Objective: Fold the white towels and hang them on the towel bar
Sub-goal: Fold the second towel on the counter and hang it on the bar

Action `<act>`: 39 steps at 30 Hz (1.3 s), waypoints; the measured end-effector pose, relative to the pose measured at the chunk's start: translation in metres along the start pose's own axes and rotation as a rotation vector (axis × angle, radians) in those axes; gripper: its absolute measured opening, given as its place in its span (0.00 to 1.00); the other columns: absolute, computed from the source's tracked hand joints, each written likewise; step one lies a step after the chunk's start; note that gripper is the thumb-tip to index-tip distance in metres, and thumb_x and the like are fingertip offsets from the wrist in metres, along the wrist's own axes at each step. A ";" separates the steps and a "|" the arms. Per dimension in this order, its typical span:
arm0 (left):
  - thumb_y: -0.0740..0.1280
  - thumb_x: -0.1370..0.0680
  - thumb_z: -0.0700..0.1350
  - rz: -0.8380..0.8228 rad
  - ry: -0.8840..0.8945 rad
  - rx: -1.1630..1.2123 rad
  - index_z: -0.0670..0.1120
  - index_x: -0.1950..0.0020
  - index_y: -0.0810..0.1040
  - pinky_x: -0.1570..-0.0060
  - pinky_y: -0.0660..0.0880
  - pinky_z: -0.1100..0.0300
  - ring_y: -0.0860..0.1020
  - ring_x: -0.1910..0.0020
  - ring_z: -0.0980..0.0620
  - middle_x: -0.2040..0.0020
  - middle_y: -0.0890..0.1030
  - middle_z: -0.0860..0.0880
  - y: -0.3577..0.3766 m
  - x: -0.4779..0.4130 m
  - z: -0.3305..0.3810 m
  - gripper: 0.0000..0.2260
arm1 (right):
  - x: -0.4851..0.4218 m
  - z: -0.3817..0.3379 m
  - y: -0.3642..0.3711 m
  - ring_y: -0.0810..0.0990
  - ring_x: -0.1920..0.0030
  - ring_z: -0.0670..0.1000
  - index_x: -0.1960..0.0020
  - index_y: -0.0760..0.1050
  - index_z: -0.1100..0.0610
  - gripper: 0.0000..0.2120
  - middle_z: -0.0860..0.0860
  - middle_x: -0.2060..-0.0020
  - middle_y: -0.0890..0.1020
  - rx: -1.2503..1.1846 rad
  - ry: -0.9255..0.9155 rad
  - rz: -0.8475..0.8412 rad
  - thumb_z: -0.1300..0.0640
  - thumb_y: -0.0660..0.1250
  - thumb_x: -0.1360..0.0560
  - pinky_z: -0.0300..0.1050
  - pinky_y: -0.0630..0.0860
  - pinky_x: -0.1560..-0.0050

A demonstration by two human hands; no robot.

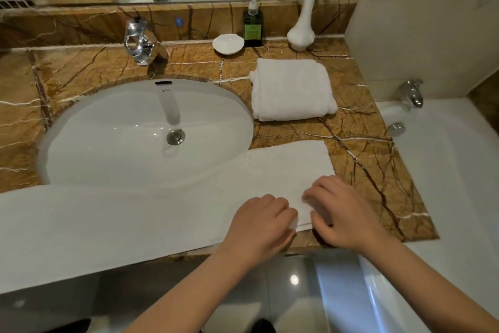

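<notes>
I have both hands at the near right corner of the long white towel point(135, 224), just right of the sink point(108, 130). My left hand point(259, 227) has its grip curled shut on the towel's near edge; my right hand point(343, 213) pinches the same corner with bent fingers. That towel lies flat along the counter point(378, 170), across the sink's front rim. A folded towel point(291, 89) sits right of the sink, farther back.
</notes>
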State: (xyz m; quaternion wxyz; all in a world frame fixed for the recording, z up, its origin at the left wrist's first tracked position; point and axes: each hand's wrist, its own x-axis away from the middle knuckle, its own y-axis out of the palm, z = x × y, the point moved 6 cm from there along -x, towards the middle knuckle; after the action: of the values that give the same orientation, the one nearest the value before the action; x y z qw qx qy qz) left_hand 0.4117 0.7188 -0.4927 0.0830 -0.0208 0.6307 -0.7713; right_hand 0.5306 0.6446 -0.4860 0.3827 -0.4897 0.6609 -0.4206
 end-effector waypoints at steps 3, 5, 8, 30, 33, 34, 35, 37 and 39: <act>0.65 0.26 0.52 0.005 0.003 -0.041 0.47 0.54 0.80 0.69 0.73 0.56 0.77 0.62 0.48 0.58 0.80 0.49 0.001 -0.013 0.007 0.10 | 0.014 0.013 -0.005 0.75 0.58 0.50 0.52 0.77 0.54 0.12 0.49 0.58 0.76 0.103 -0.093 -0.091 0.51 0.70 0.34 0.40 0.70 0.65; 0.66 0.28 0.51 0.017 0.020 -0.058 0.46 0.58 0.80 0.74 0.70 0.58 0.76 0.66 0.48 0.62 0.79 0.49 -0.001 -0.018 0.011 0.09 | 0.018 0.017 -0.004 0.75 0.60 0.51 0.54 0.77 0.55 0.10 0.50 0.59 0.77 0.159 -0.150 -0.111 0.51 0.70 0.32 0.43 0.72 0.68; 0.70 0.32 0.47 0.052 0.055 -0.110 0.45 0.63 0.79 0.77 0.63 0.60 0.74 0.71 0.47 0.66 0.77 0.48 -0.004 -0.024 0.015 0.06 | 0.019 0.019 -0.004 0.76 0.61 0.53 0.55 0.77 0.56 0.08 0.52 0.60 0.78 0.180 -0.155 -0.049 0.55 0.71 0.32 0.48 0.73 0.70; 0.73 0.39 0.32 0.152 -0.057 0.166 0.42 0.47 0.76 0.75 0.72 0.59 0.76 0.68 0.46 0.55 0.80 0.44 -0.005 0.031 -0.016 0.22 | 0.032 0.011 0.009 0.74 0.66 0.53 0.61 0.78 0.56 0.09 0.52 0.64 0.76 0.101 -0.162 0.080 0.65 0.72 0.38 0.42 0.68 0.70; 0.69 0.38 0.30 0.170 -0.016 0.086 0.41 0.56 0.81 0.75 0.73 0.58 0.77 0.69 0.45 0.64 0.80 0.46 -0.008 0.034 -0.018 0.13 | 0.031 0.015 0.005 0.74 0.67 0.52 0.62 0.77 0.56 0.08 0.51 0.65 0.77 0.141 -0.194 0.074 0.64 0.73 0.38 0.42 0.69 0.71; 0.66 0.35 0.31 0.177 0.007 0.064 0.40 0.58 0.81 0.75 0.73 0.57 0.76 0.70 0.45 0.66 0.79 0.45 -0.009 0.036 -0.020 0.09 | 0.031 0.015 0.005 0.74 0.67 0.52 0.62 0.77 0.56 0.08 0.51 0.66 0.77 0.156 -0.207 0.074 0.63 0.73 0.39 0.43 0.69 0.71; 0.63 0.32 0.33 0.180 0.031 0.046 0.40 0.60 0.81 0.75 0.72 0.56 0.75 0.71 0.45 0.66 0.79 0.45 -0.009 0.038 -0.022 0.08 | 0.030 0.015 0.004 0.74 0.67 0.52 0.62 0.77 0.56 0.08 0.51 0.66 0.77 0.170 -0.216 0.071 0.63 0.73 0.39 0.43 0.70 0.72; 0.60 0.30 0.35 0.161 0.089 0.023 0.40 0.60 0.81 0.74 0.72 0.57 0.75 0.70 0.46 0.66 0.79 0.45 -0.008 0.043 -0.024 0.10 | 0.030 0.013 0.004 0.74 0.68 0.53 0.63 0.77 0.57 0.08 0.52 0.66 0.76 0.192 -0.216 0.067 0.62 0.73 0.40 0.43 0.69 0.72; 0.59 0.29 0.35 0.142 0.124 0.021 0.40 0.59 0.82 0.72 0.73 0.57 0.76 0.68 0.46 0.63 0.80 0.45 -0.006 0.046 -0.023 0.11 | 0.027 0.009 0.004 0.72 0.68 0.53 0.64 0.76 0.57 0.07 0.52 0.68 0.75 0.206 -0.199 0.067 0.63 0.71 0.41 0.43 0.68 0.71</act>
State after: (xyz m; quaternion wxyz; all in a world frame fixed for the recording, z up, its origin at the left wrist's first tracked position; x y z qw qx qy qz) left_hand 0.3622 0.7355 -0.4952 0.0984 0.0726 0.6262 -0.7700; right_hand 0.5309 0.6171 -0.4957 0.5083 -0.4650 0.5889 -0.4225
